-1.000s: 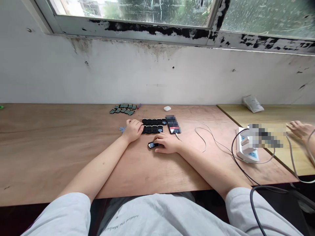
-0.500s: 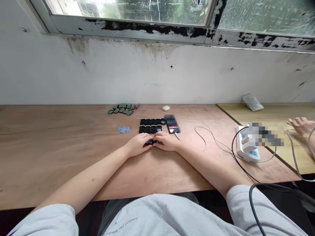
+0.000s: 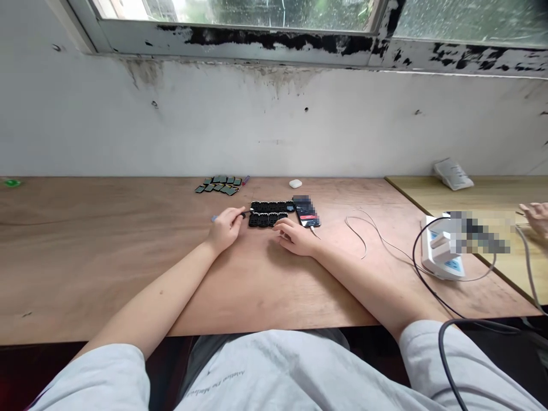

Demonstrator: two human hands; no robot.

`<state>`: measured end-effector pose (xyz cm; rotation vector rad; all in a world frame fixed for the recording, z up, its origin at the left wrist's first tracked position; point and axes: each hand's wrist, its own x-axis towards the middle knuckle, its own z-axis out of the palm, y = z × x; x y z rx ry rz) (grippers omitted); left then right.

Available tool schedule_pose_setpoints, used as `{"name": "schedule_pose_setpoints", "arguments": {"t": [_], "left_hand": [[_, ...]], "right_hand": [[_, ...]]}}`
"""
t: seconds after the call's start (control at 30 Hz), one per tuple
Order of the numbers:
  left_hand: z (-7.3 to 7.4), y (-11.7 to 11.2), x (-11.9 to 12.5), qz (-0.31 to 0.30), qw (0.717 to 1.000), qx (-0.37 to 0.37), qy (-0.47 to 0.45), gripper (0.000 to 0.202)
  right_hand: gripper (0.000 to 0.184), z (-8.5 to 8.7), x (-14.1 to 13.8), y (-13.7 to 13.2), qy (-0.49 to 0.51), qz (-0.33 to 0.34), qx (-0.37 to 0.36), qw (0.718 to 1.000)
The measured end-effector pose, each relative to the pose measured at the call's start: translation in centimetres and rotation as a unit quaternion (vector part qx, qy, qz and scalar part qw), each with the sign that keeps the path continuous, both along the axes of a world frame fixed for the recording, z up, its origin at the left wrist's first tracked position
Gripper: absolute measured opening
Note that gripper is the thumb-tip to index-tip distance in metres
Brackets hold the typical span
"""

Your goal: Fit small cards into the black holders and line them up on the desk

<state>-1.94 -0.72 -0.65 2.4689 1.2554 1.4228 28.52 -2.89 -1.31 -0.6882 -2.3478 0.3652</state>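
Black, moulded-looking pieces lie in two short rows on the wooden table in the head view, an upper row [image 3: 269, 206] and a lower row [image 3: 262, 220], one just behind the other. Beside their left end is the person's left hand [image 3: 225, 229], thumb and fingers pinched on a small dark piece [image 3: 244, 214], which reaches to the rows' left edge; it is too small at this range to say what it is, or whether it touches them. Their right hand [image 3: 297, 237] is at the front right of the lower row, its fingers loosely bent and parted, with nothing seen in its grasp; the fingertips overlap the row's near edge, though contact cannot be made out.

Just right of the rows lies a phone [image 3: 309, 217], part of its screen blurred, with a white cable [image 3: 315, 233] at its near end. Pale blue bits [image 3: 214, 218] show just behind the left hand, mostly hidden by it. Farther back are a cluster of green-grey squares [image 3: 219, 186], a slim reddish tool [image 3: 245, 180] at its right and a small white case [image 3: 295, 184]. Well to the right sit a white power strip [image 3: 440, 268] and a pale packet [image 3: 454, 173]; a co-worker's hand [image 3: 537, 217] shows at the far right edge.
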Motion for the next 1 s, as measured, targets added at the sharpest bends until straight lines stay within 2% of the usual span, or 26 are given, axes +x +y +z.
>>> {"name": "schedule_pose_setpoints", "arguments": {"t": [0.1,0.17,0.27,0.33,0.37,0.43,0.5,0.57,0.63,0.73,0.87,1.0], "left_hand": [[-0.4,1.9,-1.8,0.122,0.984,-0.088,-0.092,0.036],[-0.8,3.0,-2.4,0.175,0.952,-0.18,-0.177,0.039],[-1.3,4.1,-2.7,0.204,0.899,-0.267,-0.281,0.041],[-1.4,4.2,-2.7,0.209,0.893,-0.27,-0.294,0.041],[-1.4,4.1,-2.7,0.212,0.901,-0.256,-0.28,0.04],[-1.1,3.7,-2.7,0.215,0.934,-0.192,-0.213,0.038],[-0.7,3.0,-2.5,0.202,0.969,-0.104,-0.1,0.035],[-0.4,2.2,-2.0,0.176,0.983,-0.044,0.032,0.032],[-0.3,1.4,-1.1,0.157,0.977,-0.029,0.144,0.03],[-0.4,0.7,0.4,0.149,0.961,-0.027,0.231,0.027],[-0.6,0.4,1.5,0.118,0.956,-0.039,0.267,0.03],[-0.6,0.3,1.6,0.069,0.959,-0.049,0.269,0.034]], "right_hand": [[0.022,0.0,0.0,0.1,-0.022,0.004,0.015,1.0],[0.02,0.1,0.0,0.1,-0.034,0.002,0.021,0.999],[0.018,0.2,0.1,0.0,-0.052,0.002,0.029,0.998],[0.017,0.3,0.1,0.0,-0.058,0.003,0.036,0.998],[0.017,0.3,0.1,0.0,-0.058,0.004,0.041,0.997],[0.016,0.3,0.2,0.0,-0.054,0.007,0.05,0.997],[0.016,0.2,0.2,0.1,-0.049,0.008,0.058,0.997],[0.016,0.2,0.2,0.1,-0.049,0.005,0.062,0.997],[0.016,0.2,0.2,0.2,-0.055,0.005,0.059,0.997],[0.019,0.1,0.2,0.2,-0.064,0.005,0.052,0.997],[0.018,0.2,0.2,0.3,-0.068,0.01,0.058,0.996],[0.017,0.3,0.0,0.2,-0.093,-0.002,0.081,0.992]]}}
